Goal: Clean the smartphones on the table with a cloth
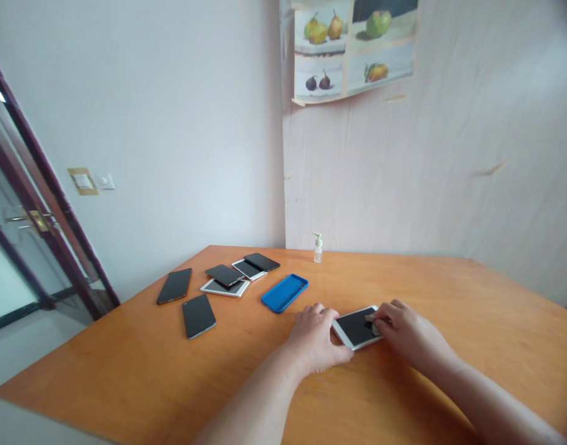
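A white smartphone point(356, 327) with a dark screen lies face up on the table. My left hand point(317, 337) grips it by the left end, thumb on the near corner and fingers at the far corner. Over its right end, my right hand point(404, 327) has its fingers pinched on a small pale wipe point(375, 329), which rests against the screen. The wipe is mostly hidden by the fingers, so whether it is cloth or paper cannot be told. An empty blue phone case point(285, 293) lies beyond my left hand, open side up.
Several other phones lie at the left of the wooden table point(427, 284), including a black one point(199, 316), an orange-edged one point(175, 286) and an overlapping group point(225, 275). A clear pump bottle point(317, 249) stands near the wall. A door point(37, 216) is at far left.
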Demonstrator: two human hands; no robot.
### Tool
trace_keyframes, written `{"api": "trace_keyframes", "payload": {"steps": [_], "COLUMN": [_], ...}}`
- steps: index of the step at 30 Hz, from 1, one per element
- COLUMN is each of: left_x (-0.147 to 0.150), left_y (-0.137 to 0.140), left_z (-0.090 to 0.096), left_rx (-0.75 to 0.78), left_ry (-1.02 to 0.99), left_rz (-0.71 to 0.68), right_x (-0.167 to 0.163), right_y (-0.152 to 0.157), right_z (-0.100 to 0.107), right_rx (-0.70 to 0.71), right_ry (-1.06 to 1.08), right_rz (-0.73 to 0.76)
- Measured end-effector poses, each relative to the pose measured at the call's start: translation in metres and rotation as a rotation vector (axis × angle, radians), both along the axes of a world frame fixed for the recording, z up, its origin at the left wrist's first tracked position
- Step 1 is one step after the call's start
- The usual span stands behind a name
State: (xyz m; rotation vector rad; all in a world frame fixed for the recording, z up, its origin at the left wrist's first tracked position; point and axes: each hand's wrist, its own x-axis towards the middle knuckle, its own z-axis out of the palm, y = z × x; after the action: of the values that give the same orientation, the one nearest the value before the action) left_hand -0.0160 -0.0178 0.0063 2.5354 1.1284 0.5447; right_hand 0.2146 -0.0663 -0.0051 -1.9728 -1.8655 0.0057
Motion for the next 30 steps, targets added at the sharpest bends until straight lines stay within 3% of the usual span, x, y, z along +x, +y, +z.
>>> {"api": "trace_keyframes", "payload": {"steps": [3, 8, 10, 12, 17, 19, 25, 27, 30], "left_x": [0.000, 0.000, -0.001, -0.002, -0.002, -0.001, 0.001, 0.001, 0.001], "left_y": [0.000, 0.001, 0.000, 0.000, 0.001, 0.001, 0.002, 0.002, 0.002], "left_z": [-0.001, -0.003, -0.002, 0.000, 0.002, 0.001, -0.003, -0.003, -0.003], "left_rx": [0.014, 0.021, 0.022, 0.016, 0.011, 0.015, 0.037, 0.028, 0.015], "left_ry": [-0.004, 0.002, 0.009, 0.015, 0.008, 0.008, -0.028, -0.031, -0.052], "left_rz": [-0.009, 0.013, 0.015, 0.015, 0.013, 0.004, -0.002, 0.004, 0.009], "right_x": [0.002, -0.048, -0.055, -0.046, -0.003, -0.008, -0.059, -0.055, -0.031], "right_y": [0.000, -0.019, -0.021, -0.015, 0.001, -0.003, -0.025, -0.022, -0.009], "right_z": [-0.002, 0.007, 0.009, 0.009, 0.005, 0.009, 0.021, 0.019, 0.013], "right_rx": [0.036, 0.049, 0.037, 0.033, 0.012, -0.002, -0.100, -0.133, -0.155], "right_ry": [-0.042, 0.019, 0.060, 0.063, -0.043, -0.036, -0.015, -0.035, -0.103], "right_rz": [-0.024, 0.347, 0.428, 0.395, 0.107, 0.124, 0.446, 0.388, 0.176]}}
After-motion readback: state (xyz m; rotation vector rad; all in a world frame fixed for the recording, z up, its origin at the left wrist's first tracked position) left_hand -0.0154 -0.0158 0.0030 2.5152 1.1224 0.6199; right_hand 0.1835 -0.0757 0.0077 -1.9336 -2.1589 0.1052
